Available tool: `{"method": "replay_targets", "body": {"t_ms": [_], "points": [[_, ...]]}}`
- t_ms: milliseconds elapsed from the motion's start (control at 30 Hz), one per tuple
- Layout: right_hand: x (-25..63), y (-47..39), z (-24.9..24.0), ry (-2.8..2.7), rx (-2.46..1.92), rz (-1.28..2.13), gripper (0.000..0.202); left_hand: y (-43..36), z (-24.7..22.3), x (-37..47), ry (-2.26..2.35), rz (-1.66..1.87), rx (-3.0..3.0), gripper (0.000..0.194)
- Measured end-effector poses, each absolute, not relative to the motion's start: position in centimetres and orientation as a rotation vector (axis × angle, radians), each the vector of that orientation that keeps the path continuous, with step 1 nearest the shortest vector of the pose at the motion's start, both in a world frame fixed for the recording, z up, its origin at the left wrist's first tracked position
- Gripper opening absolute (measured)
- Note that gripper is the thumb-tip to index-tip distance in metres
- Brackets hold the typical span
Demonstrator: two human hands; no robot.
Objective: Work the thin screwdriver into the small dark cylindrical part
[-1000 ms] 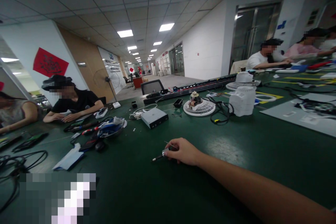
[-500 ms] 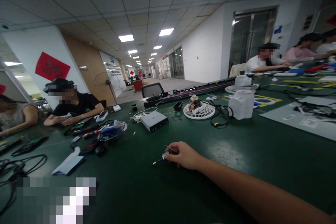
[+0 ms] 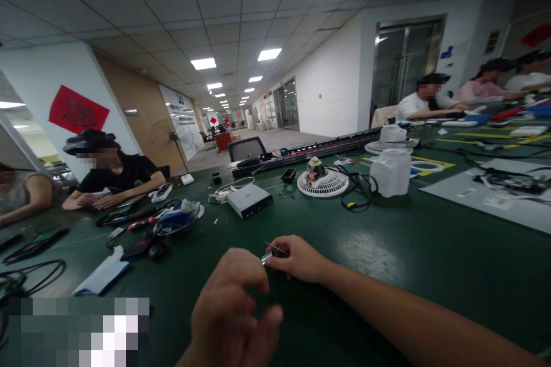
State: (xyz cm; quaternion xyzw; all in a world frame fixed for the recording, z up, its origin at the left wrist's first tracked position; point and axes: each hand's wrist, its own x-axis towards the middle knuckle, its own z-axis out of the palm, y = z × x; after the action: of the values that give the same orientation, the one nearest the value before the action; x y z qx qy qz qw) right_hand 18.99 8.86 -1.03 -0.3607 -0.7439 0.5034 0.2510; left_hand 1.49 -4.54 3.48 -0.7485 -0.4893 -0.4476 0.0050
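My right hand (image 3: 299,258) is closed around a small silver metal piece (image 3: 266,258) with a thin rod (image 3: 275,249) sticking out above the fingers. What kind of part it is I cannot make out. Close to the camera, my left hand (image 3: 235,304) is raised over the green table (image 3: 353,315), slightly blurred. Its fingers are curled, thumb and forefinger apart, and nothing shows between them. It hides the far end of the metal piece. Beyond both hands lies a grey disc drive (image 3: 249,200).
A white fan grille with a bare motor (image 3: 322,180) and a white plastic housing (image 3: 390,173) stand behind my right hand. Tools and a blue bundle (image 3: 178,217) lie left, near a seated person (image 3: 116,175). A pale board (image 3: 495,195) is at right.
My left hand has come into view from below and moved up beside the metal piece. My right hand keeps its grip. The view has shifted slightly.
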Motion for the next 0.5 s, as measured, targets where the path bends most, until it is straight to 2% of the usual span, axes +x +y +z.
{"method": "replay_targets", "body": {"t_ms": [100, 267, 500], "points": [[18.9, 8.8, -1.0, -2.029, -0.961, 1.371, 0.038, -0.5, 2.5, 0.2, -1.451, -1.403, -2.245, 0.042], [18.9, 8.5, -0.7, -2.033, -0.959, 1.346, 0.034, 2.5, -0.3, -2.0, -1.803, -1.089, -2.227, 0.048], [18.7, 8.0, -0.8, -2.070, -0.899, 1.344, 0.033, 2.5, -0.6, -0.7, -2.062, -1.092, -2.227, 0.034]]}}
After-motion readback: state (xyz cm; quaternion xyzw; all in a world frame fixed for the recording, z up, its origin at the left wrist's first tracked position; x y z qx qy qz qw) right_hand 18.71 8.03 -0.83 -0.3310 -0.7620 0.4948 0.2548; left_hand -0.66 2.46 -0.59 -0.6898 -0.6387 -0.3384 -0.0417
